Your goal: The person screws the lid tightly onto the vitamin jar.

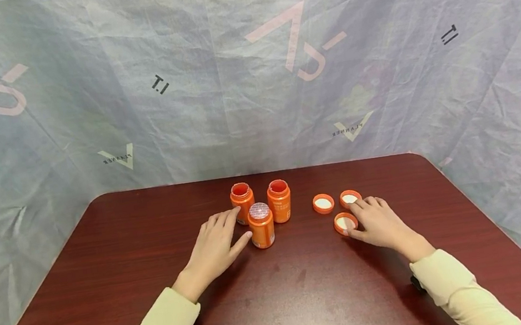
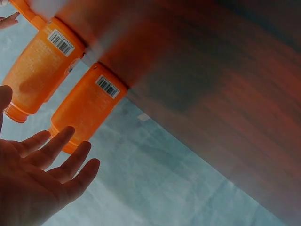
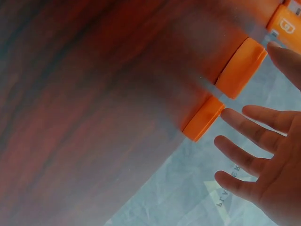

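Three orange bottles stand grouped near the table's middle. The back left bottle [image 1: 243, 201] and the back right bottle [image 1: 280, 202] have open mouths. A printed silvery seal covers the mouth of the front bottle [image 1: 262, 229]. My left hand [image 1: 214, 246] hovers just left of them, fingers spread, thumb tip near the front bottle. To the right lie three orange caps with white insides facing up: a left cap [image 1: 323, 204], a back cap [image 1: 349, 198] and a front cap [image 1: 345, 223]. Over the latter two reaches my right hand [image 1: 379, 223], fingers extended, thumb tip at the front cap's edge.
The dark red-brown wooden table [image 1: 301, 302] ends at a grey fabric curtain [image 1: 232, 105] hanging behind and along both sides. Barcodes show low on two bottles in the left wrist view. A small black object [image 1: 417, 284] shows beneath the right sleeve cuff.
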`<state>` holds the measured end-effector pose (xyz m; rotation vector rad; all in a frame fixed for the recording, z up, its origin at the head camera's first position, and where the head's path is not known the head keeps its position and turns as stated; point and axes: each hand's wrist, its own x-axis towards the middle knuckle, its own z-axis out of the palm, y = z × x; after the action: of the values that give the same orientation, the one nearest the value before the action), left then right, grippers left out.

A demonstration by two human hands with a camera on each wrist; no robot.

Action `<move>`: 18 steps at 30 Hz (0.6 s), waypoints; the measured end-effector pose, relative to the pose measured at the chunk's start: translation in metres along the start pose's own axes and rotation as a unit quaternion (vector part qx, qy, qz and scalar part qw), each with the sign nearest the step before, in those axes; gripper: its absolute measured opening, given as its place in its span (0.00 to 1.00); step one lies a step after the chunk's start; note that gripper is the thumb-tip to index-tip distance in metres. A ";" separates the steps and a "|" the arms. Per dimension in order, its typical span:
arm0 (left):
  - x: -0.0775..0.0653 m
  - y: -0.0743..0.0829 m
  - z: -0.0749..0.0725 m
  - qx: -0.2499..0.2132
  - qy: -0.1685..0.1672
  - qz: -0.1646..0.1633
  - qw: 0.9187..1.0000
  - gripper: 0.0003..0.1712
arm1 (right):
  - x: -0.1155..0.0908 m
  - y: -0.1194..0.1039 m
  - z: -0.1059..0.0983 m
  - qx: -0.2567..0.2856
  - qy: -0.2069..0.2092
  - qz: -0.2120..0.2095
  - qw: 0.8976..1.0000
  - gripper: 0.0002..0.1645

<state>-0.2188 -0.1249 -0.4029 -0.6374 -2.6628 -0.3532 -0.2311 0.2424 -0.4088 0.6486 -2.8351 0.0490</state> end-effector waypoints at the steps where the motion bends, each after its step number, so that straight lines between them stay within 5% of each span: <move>1: 0.001 0.001 0.001 0.000 0.000 0.002 1.000 0.35 | 0.000 0.000 0.000 -0.001 -0.004 0.000 1.000 0.37; 18: 0.010 0.011 0.015 -0.009 -0.034 -0.001 0.999 0.37 | 0.005 -0.002 0.006 0.005 -0.035 -0.002 0.999 0.33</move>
<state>-0.2264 -0.1067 -0.4102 -0.6653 -2.7284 -0.3629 -0.2360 0.2384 -0.4135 0.6714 -2.9021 0.0407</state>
